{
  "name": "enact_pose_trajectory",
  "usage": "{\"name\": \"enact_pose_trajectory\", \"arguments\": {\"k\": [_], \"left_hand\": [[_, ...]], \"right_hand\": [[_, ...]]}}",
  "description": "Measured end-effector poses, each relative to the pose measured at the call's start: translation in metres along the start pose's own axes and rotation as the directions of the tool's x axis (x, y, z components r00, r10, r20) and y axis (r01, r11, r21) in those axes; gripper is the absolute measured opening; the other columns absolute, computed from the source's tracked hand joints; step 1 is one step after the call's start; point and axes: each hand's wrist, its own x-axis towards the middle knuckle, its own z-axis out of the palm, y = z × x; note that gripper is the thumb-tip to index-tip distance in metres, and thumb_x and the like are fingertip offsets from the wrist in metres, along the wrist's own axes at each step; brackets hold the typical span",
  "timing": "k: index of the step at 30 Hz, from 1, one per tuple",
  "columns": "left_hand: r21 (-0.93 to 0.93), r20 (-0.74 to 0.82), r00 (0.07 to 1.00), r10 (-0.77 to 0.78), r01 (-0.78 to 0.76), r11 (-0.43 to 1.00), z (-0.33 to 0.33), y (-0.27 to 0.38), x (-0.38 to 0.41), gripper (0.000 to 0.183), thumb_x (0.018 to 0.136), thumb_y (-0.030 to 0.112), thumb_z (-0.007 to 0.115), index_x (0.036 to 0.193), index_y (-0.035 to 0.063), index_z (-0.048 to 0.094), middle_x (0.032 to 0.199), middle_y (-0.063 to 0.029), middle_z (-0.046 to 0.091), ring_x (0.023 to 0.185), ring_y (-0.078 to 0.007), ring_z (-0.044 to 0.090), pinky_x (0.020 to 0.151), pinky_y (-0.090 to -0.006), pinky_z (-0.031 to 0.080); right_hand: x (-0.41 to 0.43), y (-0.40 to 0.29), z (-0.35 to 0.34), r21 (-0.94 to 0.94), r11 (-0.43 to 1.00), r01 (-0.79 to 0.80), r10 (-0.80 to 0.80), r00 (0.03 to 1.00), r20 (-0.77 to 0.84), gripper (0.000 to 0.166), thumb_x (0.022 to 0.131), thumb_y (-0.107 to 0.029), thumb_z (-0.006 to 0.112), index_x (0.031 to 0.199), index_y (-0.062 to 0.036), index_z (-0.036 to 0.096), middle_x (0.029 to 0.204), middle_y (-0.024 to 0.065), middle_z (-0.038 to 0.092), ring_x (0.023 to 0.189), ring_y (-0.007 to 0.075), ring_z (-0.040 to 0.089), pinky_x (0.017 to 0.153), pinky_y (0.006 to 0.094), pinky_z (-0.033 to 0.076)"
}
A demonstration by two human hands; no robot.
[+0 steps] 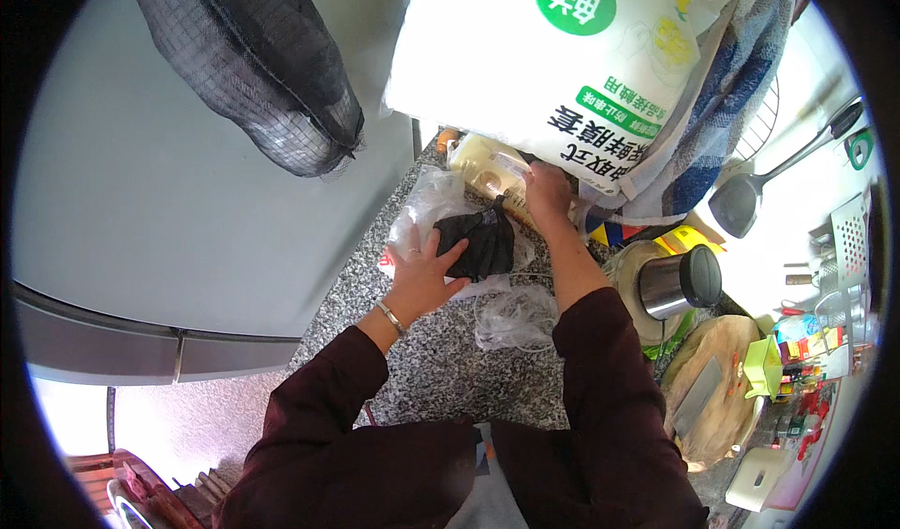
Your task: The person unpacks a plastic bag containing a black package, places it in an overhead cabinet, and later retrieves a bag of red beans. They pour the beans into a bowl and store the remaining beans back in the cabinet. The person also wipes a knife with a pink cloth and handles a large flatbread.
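Observation:
My left hand lies with spread fingers on a clear plastic bag and the edge of a knotted black plastic bag. Both bags rest on a speckled granite counter. Farther back, my right hand is at a pale yellow printed package; its fingers are partly hidden, so whether it grips the package is unclear. A crumpled clear plastic bag lies nearer to me, between my forearms.
A grey refrigerator bounds the left, with a black mesh bag hanging there. A large white printed bag and striped towel hang overhead. At right are a steel-and-black appliance, a wooden chopping board and a cleaver.

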Motion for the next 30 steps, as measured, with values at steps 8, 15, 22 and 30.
{"name": "enact_pose_trajectory", "arguments": {"k": [8,15,22,30], "left_hand": [[0.010,0.037,0.999,0.011,-0.012,1.000,-0.006,0.000,0.003,0.065,0.081,0.056,0.056,0.139,0.0336,0.038,0.142,-0.0197,0.032,0.134,-0.0493,0.019,0.092,-0.0753,0.019],[-0.014,0.028,0.999,0.034,-0.034,0.999,-0.005,0.001,0.015,0.064,0.081,0.056,0.055,0.139,0.0331,0.039,0.142,-0.0207,0.031,0.133,-0.0500,0.018,0.091,-0.0773,0.018],[-0.052,-0.088,0.995,0.050,-0.055,0.997,0.007,0.010,0.062,0.061,0.077,0.054,0.061,0.131,0.0308,0.050,0.137,-0.0174,0.036,0.129,-0.0497,0.027,0.088,-0.0794,0.019],[-0.291,-0.222,0.955,0.196,-0.257,0.922,0.031,0.020,0.109,0.042,0.076,0.037,0.069,0.110,0.0137,0.064,0.104,-0.0098,0.063,0.107,-0.0297,0.054,0.086,-0.0476,0.040]], "right_hand": [[-0.001,-0.009,-0.017,0.141,0.988,0.058,-0.026,0.975,-0.221,0.018,0.082,-0.020,0.060,0.091,-0.0045,0.064,0.088,0.0172,0.063,0.083,0.0375,0.059,0.073,0.0449,0.046],[0.000,-0.048,-0.067,0.186,0.973,0.138,-0.097,0.972,-0.214,0.020,0.085,-0.020,0.057,0.085,-0.0025,0.067,0.082,0.0177,0.064,0.079,0.0354,0.060,0.072,0.0419,0.046],[-0.013,-0.073,-0.094,0.281,0.935,0.218,-0.188,0.973,-0.131,0.015,0.084,-0.017,0.058,0.083,-0.0022,0.058,0.078,0.0180,0.059,0.073,0.0362,0.059,0.065,0.0432,0.045],[-0.010,-0.034,-0.030,0.133,0.952,0.275,-0.246,0.949,-0.198,0.008,0.076,-0.013,0.061,0.078,-0.0054,0.060,0.077,0.0125,0.058,0.076,0.0331,0.059,0.066,0.0428,0.047]]}}
